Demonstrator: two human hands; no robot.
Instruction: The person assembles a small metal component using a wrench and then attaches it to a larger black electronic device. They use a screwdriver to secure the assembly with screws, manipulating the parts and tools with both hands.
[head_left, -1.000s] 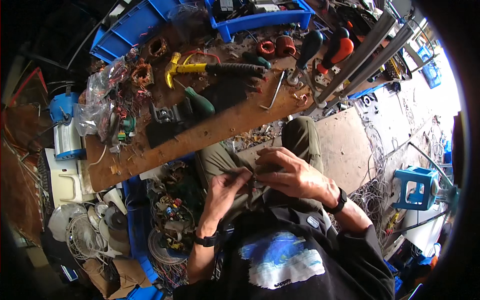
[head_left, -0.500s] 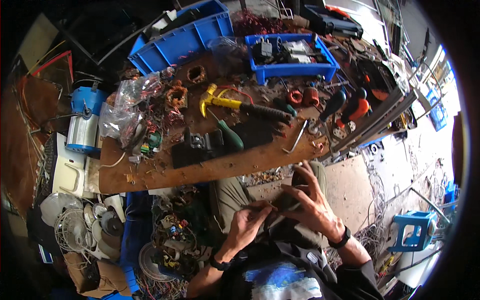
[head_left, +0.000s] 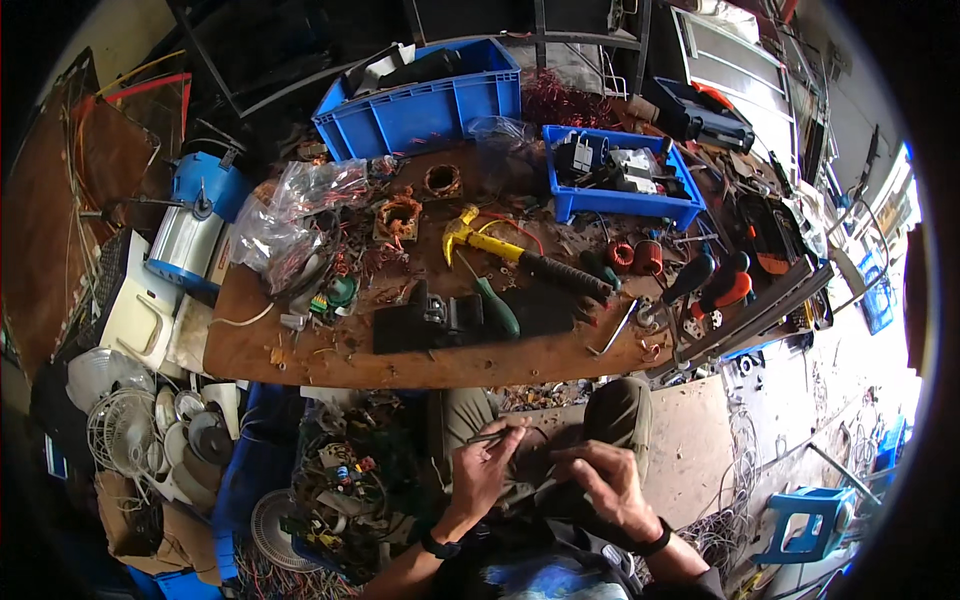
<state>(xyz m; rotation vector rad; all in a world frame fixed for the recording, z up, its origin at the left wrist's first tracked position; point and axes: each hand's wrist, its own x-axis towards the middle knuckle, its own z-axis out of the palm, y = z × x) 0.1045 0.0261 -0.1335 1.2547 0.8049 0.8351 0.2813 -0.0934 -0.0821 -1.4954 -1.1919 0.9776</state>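
Observation:
Over my lap, my left hand is closed in a pinch on a thin dark strip, whose end sticks out to the left of the fingers. My right hand is a little apart from it, its fingers curled and thumb drawn in. Whatever lies between those fingertips is too small to make out. On the wooden bench ahead rest a yellow claw hammer with a black grip, a green-handled screwdriver and a bent metal hex key.
Blue crates and a shallow blue bin stand at the bench's back. Orange-handled tools, copper coils and plastic bags clutter it. Electronic scrap lies at my left, a blue stool at my right.
My hands have moved apart, and the right fingers, spread before, are now curled. The thin strip in my left hand shows more plainly. The view has shifted, placing the bench lower.

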